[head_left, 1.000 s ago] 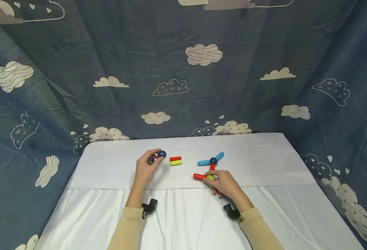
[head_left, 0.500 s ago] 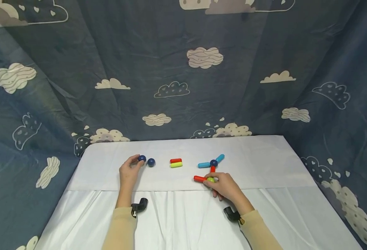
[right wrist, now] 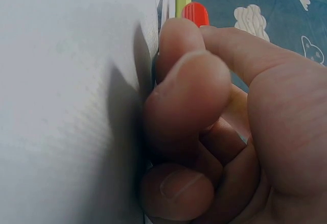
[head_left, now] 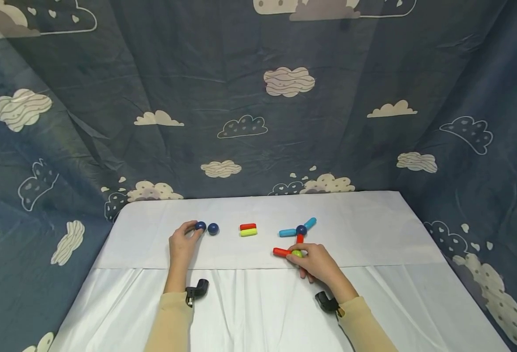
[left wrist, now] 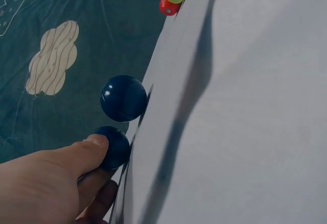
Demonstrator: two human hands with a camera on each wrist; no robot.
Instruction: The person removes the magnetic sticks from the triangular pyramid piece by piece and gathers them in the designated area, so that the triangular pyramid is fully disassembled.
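My left hand [head_left: 182, 247] pinches a dark blue ball [head_left: 200, 226] between thumb and fingers, low at the white tabletop. In the left wrist view the thumb lies over the held ball [left wrist: 118, 150]. A second blue ball [head_left: 213, 229] sits just right of it. My right hand [head_left: 314, 260] grips the green ball [head_left: 297, 253] of a joined toy piece. From that ball a red stick [head_left: 280, 252] points left, and another red stick [head_left: 300, 238] leads to a blue ball [head_left: 301, 230] bearing two light blue sticks [head_left: 287, 232]. In the right wrist view, fingers hide the green ball.
Between the hands, a loose red stick [head_left: 247, 226] and a yellow-green stick [head_left: 248, 232] lie side by side. The white-covered table [head_left: 364, 225] ends at the back against a dark cloud-patterned curtain [head_left: 240, 146], which also hangs along both sides.
My left hand has carried its blue ball leftward, past the second blue ball, and lowered it toward the table. The right hand keeps its grip in the same place.
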